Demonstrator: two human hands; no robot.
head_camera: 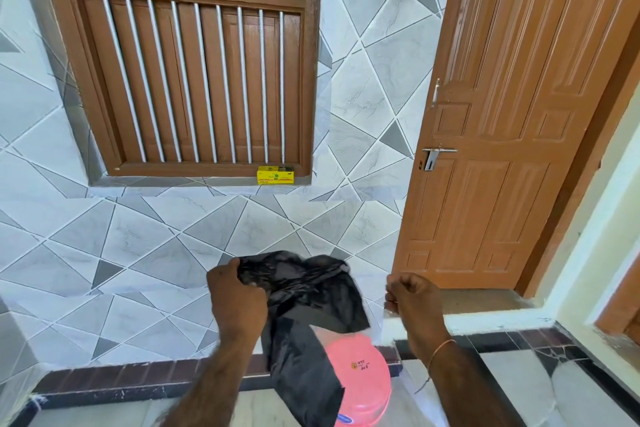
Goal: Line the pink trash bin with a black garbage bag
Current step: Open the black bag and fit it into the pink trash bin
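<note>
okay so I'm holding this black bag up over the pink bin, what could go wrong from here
Only the left hand grips the garbage bag; the right hand is closed beside it, apparently off it, so opening its mouth could be awkward. The bag hangs bunched over the pink bin and hides much of its rim, so it may miss.

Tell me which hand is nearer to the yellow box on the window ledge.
Left. The left hand sits below the yellow box and slightly to its left, gripping the black garbage bag. The right hand is closed in a fist farther off, below and well to the right.
</note>
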